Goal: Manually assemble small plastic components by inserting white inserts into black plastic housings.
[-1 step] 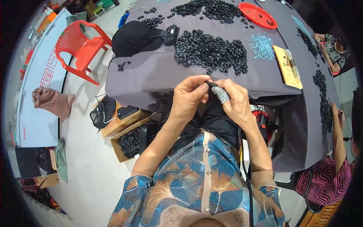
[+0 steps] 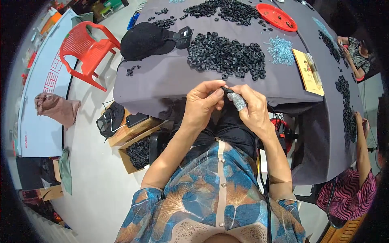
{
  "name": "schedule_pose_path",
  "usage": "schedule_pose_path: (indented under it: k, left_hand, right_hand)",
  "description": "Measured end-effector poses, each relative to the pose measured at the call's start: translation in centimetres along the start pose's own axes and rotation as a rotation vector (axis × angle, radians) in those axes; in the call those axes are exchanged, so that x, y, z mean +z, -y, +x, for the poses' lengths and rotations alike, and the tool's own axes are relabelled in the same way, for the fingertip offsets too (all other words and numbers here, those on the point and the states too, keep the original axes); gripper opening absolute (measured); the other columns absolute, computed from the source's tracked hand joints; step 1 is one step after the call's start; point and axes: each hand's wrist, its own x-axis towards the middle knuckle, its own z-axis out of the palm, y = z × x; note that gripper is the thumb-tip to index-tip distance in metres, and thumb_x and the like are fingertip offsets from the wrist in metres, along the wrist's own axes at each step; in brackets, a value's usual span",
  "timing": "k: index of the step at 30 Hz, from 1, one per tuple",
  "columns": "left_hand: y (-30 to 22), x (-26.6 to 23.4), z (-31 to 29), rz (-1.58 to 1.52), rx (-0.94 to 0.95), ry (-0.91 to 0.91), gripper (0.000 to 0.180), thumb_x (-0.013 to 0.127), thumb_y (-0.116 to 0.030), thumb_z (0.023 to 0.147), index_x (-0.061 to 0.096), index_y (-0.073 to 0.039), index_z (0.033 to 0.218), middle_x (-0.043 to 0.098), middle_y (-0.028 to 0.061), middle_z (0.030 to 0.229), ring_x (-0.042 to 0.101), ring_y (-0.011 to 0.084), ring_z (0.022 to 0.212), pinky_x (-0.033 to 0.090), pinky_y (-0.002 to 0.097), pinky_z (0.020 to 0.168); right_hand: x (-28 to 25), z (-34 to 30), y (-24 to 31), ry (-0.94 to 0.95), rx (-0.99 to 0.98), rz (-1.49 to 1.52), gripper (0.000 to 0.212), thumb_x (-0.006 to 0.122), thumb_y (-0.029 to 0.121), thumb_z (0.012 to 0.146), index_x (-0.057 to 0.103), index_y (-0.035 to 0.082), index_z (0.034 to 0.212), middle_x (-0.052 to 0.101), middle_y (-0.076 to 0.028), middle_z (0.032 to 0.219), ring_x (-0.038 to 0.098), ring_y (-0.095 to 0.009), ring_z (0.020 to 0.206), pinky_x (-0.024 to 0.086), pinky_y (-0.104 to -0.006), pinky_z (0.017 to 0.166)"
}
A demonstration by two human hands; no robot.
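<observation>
My left hand [image 2: 202, 101] and my right hand [image 2: 253, 106] meet just off the near edge of the table, above my lap. Between their fingertips they pinch a small black part [image 2: 225, 89]; most of it is hidden by the fingers. A silvery wrapping [image 2: 238, 102] covers one digit of the right hand, which looks like the thumb. Beyond the hands lies a wide pile of small black ring-like plastic parts [image 2: 225, 54]. To its right sits a heap of thin, pale blue, shiny pieces [image 2: 280, 50].
On the grey-covered table [image 2: 158, 83] lie a black cap [image 2: 142, 40], a yellow booklet [image 2: 306, 73] and a red tray [image 2: 288, 25]. A red chair [image 2: 86, 48] stands left. Below, a cardboard box [image 2: 126, 163] holds black parts. Co-workers' hands [image 2: 359, 118] are at the right.
</observation>
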Motion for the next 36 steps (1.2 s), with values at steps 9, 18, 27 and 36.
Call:
schedule_pose_path:
  k: [9, 18, 27, 36]
  left_hand:
    - [0.5, -0.6, 0.1, -0.078, -0.032, 0.052, 0.019, 0.060, -0.006, 0.082, 0.060, -0.001, 0.100, 0.057, 0.0012, 0.073, 0.053, 0.0070, 0.059, 0.043, 0.0195, 0.051]
    - [0.0, 0.0, 0.0, 0.118, 0.007, -0.016, 0.018, 0.059, -0.007, 0.083, 0.059, 0.000, 0.100, 0.057, 0.0010, 0.072, 0.052, 0.0072, 0.059, 0.041, 0.0200, 0.052]
    - [0.9, -0.6, 0.3, 0.063, -0.028, -0.006, 0.017, 0.060, -0.008, 0.083, 0.059, 0.000, 0.098, 0.056, 0.0022, 0.069, 0.051, 0.0084, 0.058, 0.040, 0.0205, 0.051]
    - [1.4, -1.2, 0.3, 0.032, -0.010, -0.016, 0.015, 0.061, -0.006, 0.082, 0.060, 0.001, 0.095, 0.058, 0.0034, 0.070, 0.054, 0.0090, 0.056, 0.043, 0.0198, 0.049]
  right_hand:
    - [0.6, -0.5, 0.1, -0.005, 0.194, 0.223, 0.025, 0.047, -0.009, 0.067, 0.053, -0.001, 0.089, 0.059, -0.018, 0.075, 0.061, -0.034, 0.071, 0.047, -0.0353, 0.061]
    - [-0.5, -0.1, 0.0, 0.115, 0.278, 0.299, 0.014, 0.045, -0.001, 0.077, 0.052, -0.001, 0.089, 0.060, -0.007, 0.068, 0.058, -0.013, 0.061, 0.045, -0.0252, 0.056]
    - [-0.5, 0.1, -0.6, 0.218, 0.383, 0.324, 0.013, 0.042, 0.002, 0.076, 0.053, 0.001, 0.083, 0.056, -0.004, 0.061, 0.053, -0.010, 0.055, 0.041, -0.0253, 0.049]
    - [0.1, 0.1, -1.0, 0.256, 0.583, 0.601, 0.022, 0.038, 0.000, 0.070, 0.056, 0.001, 0.083, 0.056, -0.002, 0.061, 0.052, -0.010, 0.056, 0.042, -0.0248, 0.049]
